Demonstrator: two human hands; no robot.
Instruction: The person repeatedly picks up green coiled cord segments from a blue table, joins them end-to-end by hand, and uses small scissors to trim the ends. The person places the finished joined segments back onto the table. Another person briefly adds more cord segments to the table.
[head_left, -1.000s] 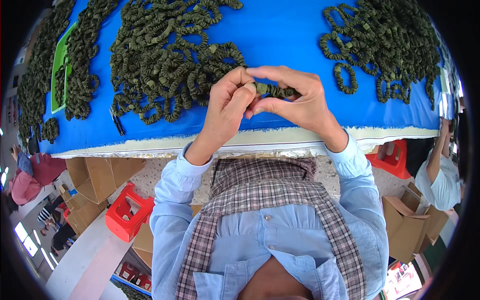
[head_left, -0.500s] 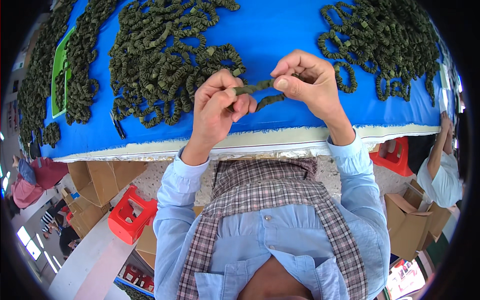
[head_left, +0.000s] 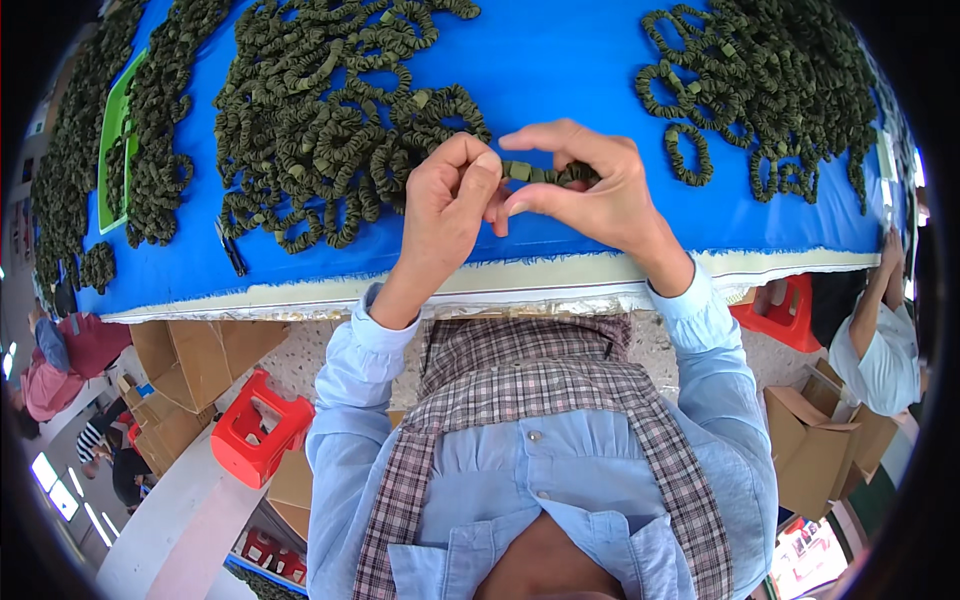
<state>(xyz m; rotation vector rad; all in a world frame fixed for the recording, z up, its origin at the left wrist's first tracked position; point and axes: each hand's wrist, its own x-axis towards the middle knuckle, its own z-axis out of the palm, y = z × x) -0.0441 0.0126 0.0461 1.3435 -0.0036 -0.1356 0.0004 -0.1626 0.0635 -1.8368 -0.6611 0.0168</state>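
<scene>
A dark green gathered fabric scrunchie (head_left: 535,174) is stretched between my hands, above the near part of the blue-covered table (head_left: 570,60). My left hand (head_left: 445,205) pinches one end between thumb and fingers. The other end lies in the curve of my right hand (head_left: 610,195), where thumb and forefinger stand wide apart and the remaining fingers are partly hidden behind it. A flat, lighter green piece shows on the band near my left fingertips. Just beyond my left hand spreads a large heap of similar scrunchies (head_left: 300,120).
Another scrunchie heap (head_left: 790,90) covers the right side, with a single scrunchie (head_left: 688,155) at its near edge. A green tray (head_left: 104,185) and small dark snips (head_left: 233,252) lie at left. Red stools (head_left: 258,430) and cardboard boxes (head_left: 815,450) stand below. A person (head_left: 880,350) sits at far right.
My right hand has turned and spread its thumb and forefinger, moving slightly left. The scrunchie has gone from two stretched strands to a shorter gathered band. My left hand has shifted slightly right.
</scene>
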